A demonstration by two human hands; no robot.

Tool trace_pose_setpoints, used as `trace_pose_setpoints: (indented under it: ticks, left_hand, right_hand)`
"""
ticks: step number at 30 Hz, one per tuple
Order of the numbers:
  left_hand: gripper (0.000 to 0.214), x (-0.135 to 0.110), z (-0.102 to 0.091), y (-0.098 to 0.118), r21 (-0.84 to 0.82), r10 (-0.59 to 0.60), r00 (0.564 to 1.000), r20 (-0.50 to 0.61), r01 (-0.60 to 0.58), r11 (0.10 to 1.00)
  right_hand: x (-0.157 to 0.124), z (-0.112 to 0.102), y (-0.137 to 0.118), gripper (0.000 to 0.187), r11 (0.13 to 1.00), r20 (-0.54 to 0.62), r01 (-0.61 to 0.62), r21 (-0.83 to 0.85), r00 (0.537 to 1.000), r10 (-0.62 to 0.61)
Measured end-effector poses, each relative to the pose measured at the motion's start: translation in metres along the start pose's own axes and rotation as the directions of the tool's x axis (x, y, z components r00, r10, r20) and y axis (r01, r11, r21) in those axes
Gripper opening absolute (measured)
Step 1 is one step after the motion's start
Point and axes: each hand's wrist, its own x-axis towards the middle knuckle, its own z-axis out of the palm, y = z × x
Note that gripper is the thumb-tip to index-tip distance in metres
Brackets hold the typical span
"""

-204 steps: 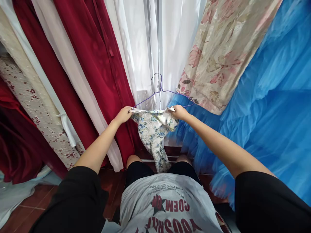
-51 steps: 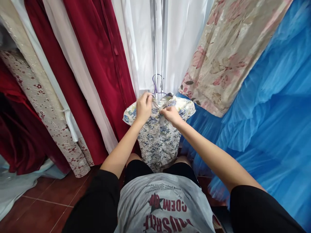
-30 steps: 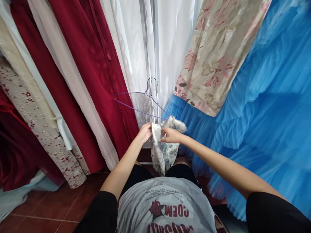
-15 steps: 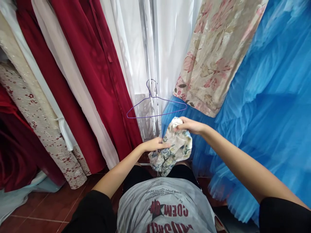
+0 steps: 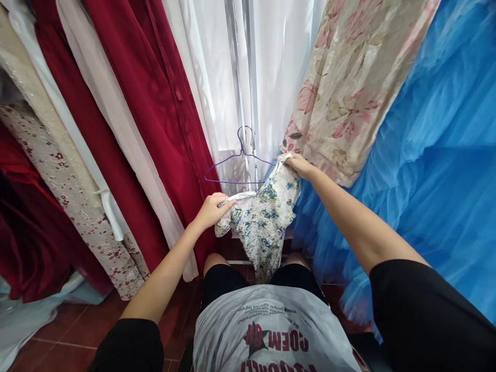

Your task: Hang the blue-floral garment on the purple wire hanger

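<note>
A white floral top [image 5: 267, 212] with blue and yellow flowers hangs between my hands, its lower part gathered down toward my knees. My left hand [image 5: 212, 210] pinches one shoulder side of it. The opposite shoulder is in the grip of my right hand [image 5: 300, 165], higher up and farther forward. Just beyond the top, a thin purple clothes hanger [image 5: 227, 161] hangs at the metal rails. The top covers the hanger's right end in my view; whether that end is inside the cloth, I cannot tell.
Metal rails [image 5: 251, 67] run up the middle before white cloth [image 5: 287, 51]. Long dark-red garments [image 5: 151, 113] hang on the left. A pink-flowered beige garment [image 5: 344, 98] and a blue tulle dress [image 5: 437, 191] hang on the right. The floor is red tile [image 5: 77, 330].
The bunched top has been opened out and lifted toward the hanger. My left hand moved left and forward, my right hand forward, and the top now hangs spread between them.
</note>
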Motion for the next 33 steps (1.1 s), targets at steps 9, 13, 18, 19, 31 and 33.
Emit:
trace_pose_setpoints:
  ticks: [9,13,18,19,31,33]
  left_hand:
    - [0.024,-0.008,-0.052,-0.075,0.001,-0.243,0.965,-0.099,0.244,0.97]
    - [0.029,0.009,-0.07,-0.1,-0.057,-0.321,0.918,-0.232,0.317,0.947]
    - [0.028,0.075,-0.071,-0.101,-0.13,-0.313,0.866,-0.389,0.284,0.95]
    - [0.026,0.089,-0.069,-0.098,-0.148,-0.308,0.859,-0.41,0.271,0.951]
    - [0.046,0.101,-0.053,-0.055,0.0,-0.226,0.866,-0.446,0.253,0.968]
    - [0.049,0.097,-0.052,-0.045,0.064,-0.112,0.893,-0.436,0.155,0.986]
  right_hand:
    - [-0.003,0.009,-0.014,0.01,0.968,0.241,-0.251,-0.017,0.939,0.247]
    - [-0.008,0.005,-0.03,0.007,0.92,0.298,-0.389,-0.045,0.874,0.384]
    - [-0.009,0.007,-0.039,0.008,0.878,0.2,-0.478,0.01,0.861,0.467]
    - [-0.009,0.007,-0.038,0.009,0.868,0.214,-0.496,0.008,0.849,0.484]
    - [-0.055,-0.016,-0.005,0.019,0.896,0.102,-0.406,0.182,0.914,0.394]
    - [-0.052,-0.011,-0.022,0.02,0.909,0.038,-0.31,0.277,0.949,0.312]
